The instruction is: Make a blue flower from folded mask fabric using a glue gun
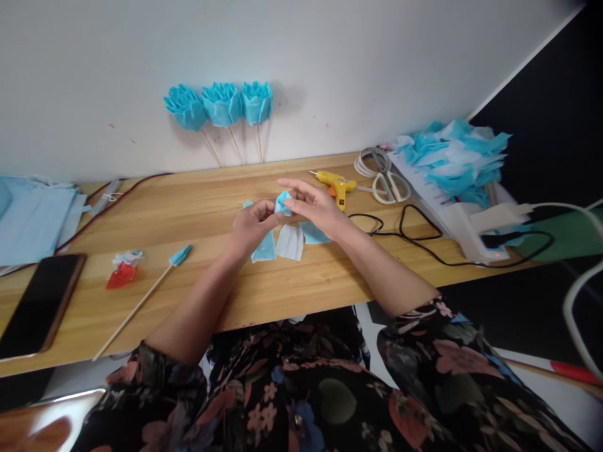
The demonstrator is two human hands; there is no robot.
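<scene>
- Hands both on one small folded blue piece (283, 203), held up just above the desk (188, 220), near its middle.
- Left hand (254, 225): narrow, thumb and fingers pinching the piece's left side.
- Right hand (316, 204): thumb and fingers closed on its right side, index finger reaching out above it.
- Flat cut pieces lie under and beside the hands: blue cutting (264, 248), white cutting (289, 243) in the middle, another blue cutting (315, 233) partly under the right hand.
- Yellow glue gun (336, 181) just beyond the right hand; scissors (391, 183) and coiled white cable (365, 164) right of it.
- Far right: heap of blue and white scraps (456, 157), white power strip (475, 233), black cord (417, 237).
- Three blue flowers (222, 105) on thin sticks, upright against the wall (330, 75).
- Left side: blue-tipped stick (141, 301) lying diagonally, its lower end past the desk edge; small red and white item (125, 270), details unclear; phone (42, 304), screen dark; stack of light blue sheets (28, 216).
</scene>
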